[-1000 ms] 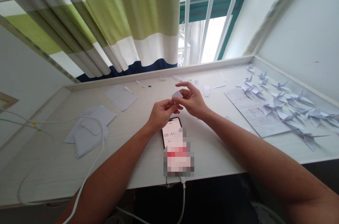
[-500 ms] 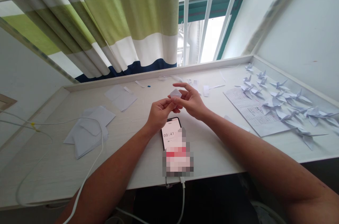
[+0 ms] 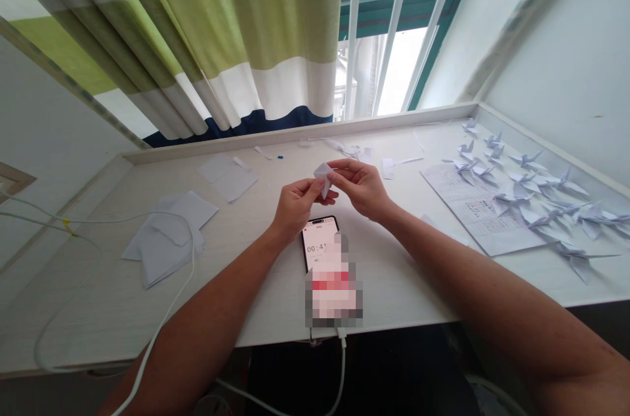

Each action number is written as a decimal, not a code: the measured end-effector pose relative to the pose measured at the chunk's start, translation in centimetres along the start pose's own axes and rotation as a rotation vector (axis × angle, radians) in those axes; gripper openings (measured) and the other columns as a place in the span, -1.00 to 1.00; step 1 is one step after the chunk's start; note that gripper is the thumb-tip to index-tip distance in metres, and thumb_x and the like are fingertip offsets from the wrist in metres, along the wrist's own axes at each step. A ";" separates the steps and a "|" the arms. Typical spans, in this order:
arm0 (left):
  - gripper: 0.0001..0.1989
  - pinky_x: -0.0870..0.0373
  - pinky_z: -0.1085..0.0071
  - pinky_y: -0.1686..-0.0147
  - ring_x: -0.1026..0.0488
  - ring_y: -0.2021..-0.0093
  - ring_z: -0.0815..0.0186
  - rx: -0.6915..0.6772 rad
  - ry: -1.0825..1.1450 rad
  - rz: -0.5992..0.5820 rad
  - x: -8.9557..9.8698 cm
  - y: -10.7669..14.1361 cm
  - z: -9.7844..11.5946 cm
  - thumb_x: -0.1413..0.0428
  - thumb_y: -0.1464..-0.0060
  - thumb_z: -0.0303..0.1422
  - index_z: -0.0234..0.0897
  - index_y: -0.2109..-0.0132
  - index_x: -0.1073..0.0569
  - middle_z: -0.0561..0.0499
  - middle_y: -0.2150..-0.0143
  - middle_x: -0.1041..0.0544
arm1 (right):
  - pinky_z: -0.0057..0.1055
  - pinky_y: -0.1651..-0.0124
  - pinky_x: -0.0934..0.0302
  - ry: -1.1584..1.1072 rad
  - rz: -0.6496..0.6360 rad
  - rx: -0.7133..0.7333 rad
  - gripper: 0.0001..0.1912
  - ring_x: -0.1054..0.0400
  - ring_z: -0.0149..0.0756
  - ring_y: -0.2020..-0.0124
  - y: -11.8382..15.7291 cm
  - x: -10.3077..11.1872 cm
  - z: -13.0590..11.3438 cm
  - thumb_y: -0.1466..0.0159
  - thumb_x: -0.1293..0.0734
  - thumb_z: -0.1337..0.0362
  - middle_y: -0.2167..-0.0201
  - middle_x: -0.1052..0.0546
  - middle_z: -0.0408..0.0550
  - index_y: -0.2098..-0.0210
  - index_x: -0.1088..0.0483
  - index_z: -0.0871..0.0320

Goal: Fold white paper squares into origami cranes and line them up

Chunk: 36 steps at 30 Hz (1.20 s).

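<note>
A small folded piece of white paper (image 3: 323,171) is held up between my two hands, above the desk and just beyond the phone. My left hand (image 3: 294,206) pinches its lower left side with thumb and fingers. On the other side, my right hand (image 3: 361,187) grips the right edge, thumb in front and fingers behind. The paper has a pointed lower end, partly covered by my fingers. Below the hands lies a phone (image 3: 319,239) showing a running timer, its lower part pixelated.
Several folded paper cranes (image 3: 541,199) stand at the right, some on a printed sheet (image 3: 462,212). Stacked white paper (image 3: 167,239) and more sheets (image 3: 229,178) lie at the left. A white cable (image 3: 189,265) crosses my left forearm. Paper scraps (image 3: 388,168) lie near the back ledge.
My right fingers have come down from a raised, spread pose and closed on the paper. The folded paper now stands more upright, with more of it showing. The view has shifted slightly.
</note>
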<state>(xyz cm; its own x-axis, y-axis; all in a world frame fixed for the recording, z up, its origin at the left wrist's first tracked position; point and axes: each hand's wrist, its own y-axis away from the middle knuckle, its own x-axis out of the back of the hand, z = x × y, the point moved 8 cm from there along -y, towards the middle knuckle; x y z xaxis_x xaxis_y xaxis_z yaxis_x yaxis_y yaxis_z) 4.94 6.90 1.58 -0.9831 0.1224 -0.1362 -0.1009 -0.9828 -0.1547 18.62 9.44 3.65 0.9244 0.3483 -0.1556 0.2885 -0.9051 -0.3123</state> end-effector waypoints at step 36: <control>-0.65 -0.44 0.41 0.38 -0.55 0.29 0.27 -0.197 -0.308 0.314 2.7 0.3 1.9 -0.39 -0.08 -0.03 -0.23 0.21 -0.66 -0.02 0.30 -0.66 | -0.11 -0.05 -0.53 0.054 -0.010 0.031 -0.62 -0.61 -0.18 0.13 -0.2 -0.2 0.4 -0.22 -0.58 0.00 0.19 -0.72 -0.03 0.10 -0.63 0.10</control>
<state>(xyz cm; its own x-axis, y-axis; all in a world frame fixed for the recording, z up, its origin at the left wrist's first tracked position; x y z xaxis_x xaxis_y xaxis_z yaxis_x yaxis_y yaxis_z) 1.94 6.72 3.02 -0.9638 -0.2525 0.0858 0.2101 -0.9171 -0.3388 18.32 9.66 3.32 0.9338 0.3430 -0.1016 0.2909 -0.8934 -0.3424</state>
